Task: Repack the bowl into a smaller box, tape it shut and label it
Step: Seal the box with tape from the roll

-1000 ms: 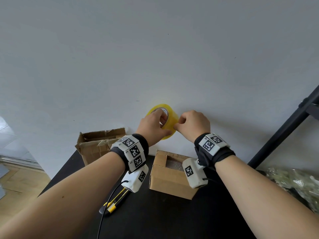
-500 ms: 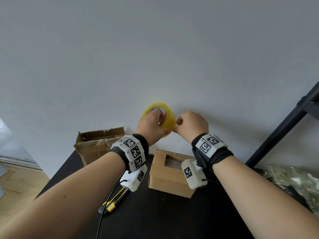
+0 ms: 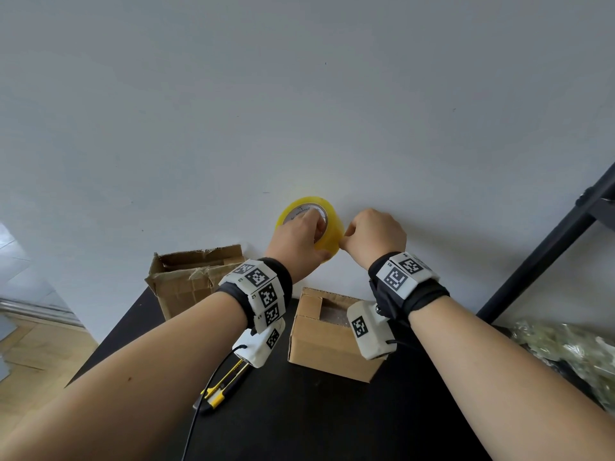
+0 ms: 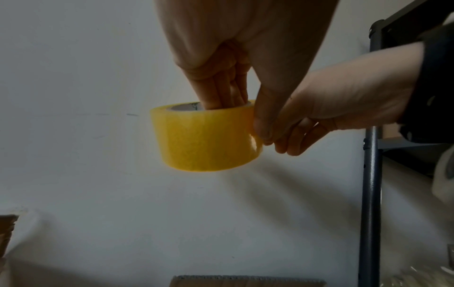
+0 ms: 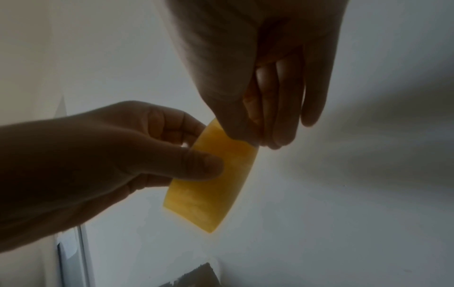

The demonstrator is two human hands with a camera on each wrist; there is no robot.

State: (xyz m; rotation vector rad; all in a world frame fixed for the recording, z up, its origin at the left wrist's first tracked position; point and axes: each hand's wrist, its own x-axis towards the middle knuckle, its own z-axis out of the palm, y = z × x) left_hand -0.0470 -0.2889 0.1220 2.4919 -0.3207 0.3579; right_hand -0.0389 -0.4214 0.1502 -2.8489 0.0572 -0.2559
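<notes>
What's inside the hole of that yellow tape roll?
The left hand has fingers pushed into the tape roll core; a pale inner ring shows beside them. The fingertips are hidden.

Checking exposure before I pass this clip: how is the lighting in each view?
Head view: evenly lit and sharp on the tape roll. Left wrist view: dimmer, the left hand casting soft shadows on the wall. Right wrist view: darkest, the right hand backlit, nearly a silhouette.
</notes>
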